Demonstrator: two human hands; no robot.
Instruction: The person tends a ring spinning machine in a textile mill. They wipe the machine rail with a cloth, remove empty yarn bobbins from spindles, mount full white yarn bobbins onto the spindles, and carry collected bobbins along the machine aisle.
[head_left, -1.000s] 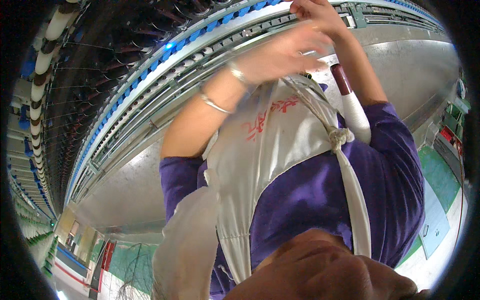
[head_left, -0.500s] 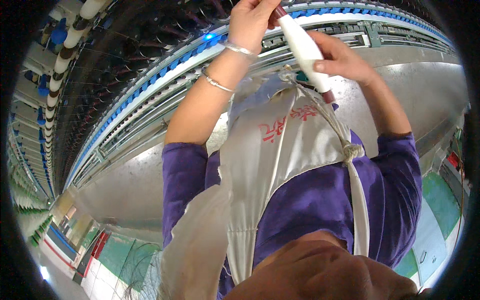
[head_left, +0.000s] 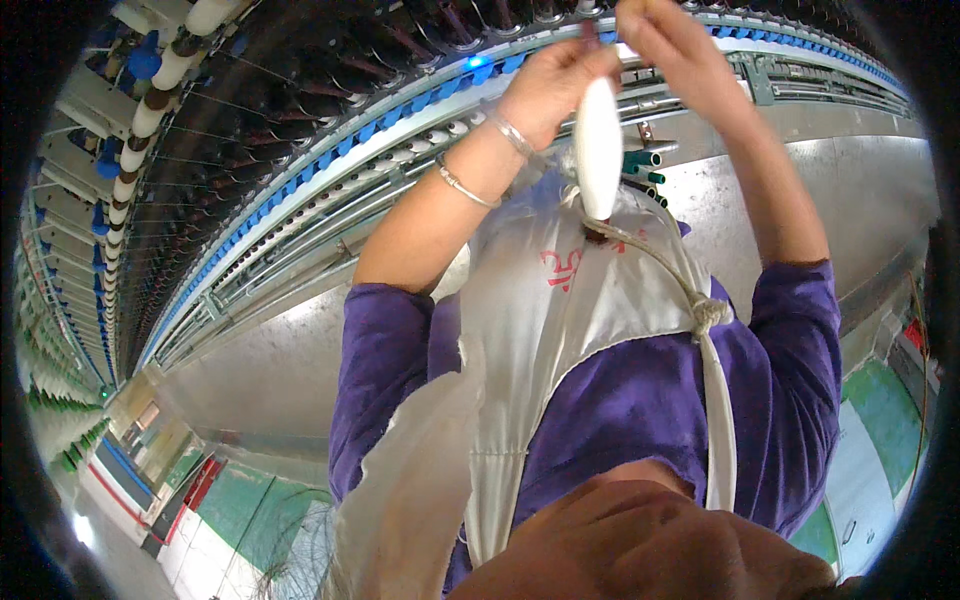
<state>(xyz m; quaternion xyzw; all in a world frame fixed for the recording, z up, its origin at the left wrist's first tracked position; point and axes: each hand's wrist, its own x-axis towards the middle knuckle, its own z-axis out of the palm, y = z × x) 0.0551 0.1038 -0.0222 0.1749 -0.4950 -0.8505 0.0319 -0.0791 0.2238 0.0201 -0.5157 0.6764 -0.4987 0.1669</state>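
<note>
A bobbin of white yarn [head_left: 600, 155] hangs nearly upright in front of the apron, a dark red tube end showing at its bottom. My left hand [head_left: 555, 88], with two bracelets at the wrist, is closed around its upper tube end. Just right of that end, at the upper edge, is my right hand [head_left: 685, 55], its fingers bent and pressed together, slightly blurred. Whatever they pinch is too small to see. Below the hands, a knotted cord [head_left: 650, 258] crosses the pale apron [head_left: 500, 340].
Behind the hands runs a long spinning frame with a blue-edged rail [head_left: 360, 130] and rows of dark spindles. White and brown rollers [head_left: 133, 155] line the upper left. Several green tubes [head_left: 645, 160] stick out beside the bobbin. A metal panel [head_left: 270, 370] lies below the rail.
The bobbin has swung to the left and hangs straighter. My right hand has let go of its lower part and moved up beside its top end. My left hand has shifted slightly right and down.
</note>
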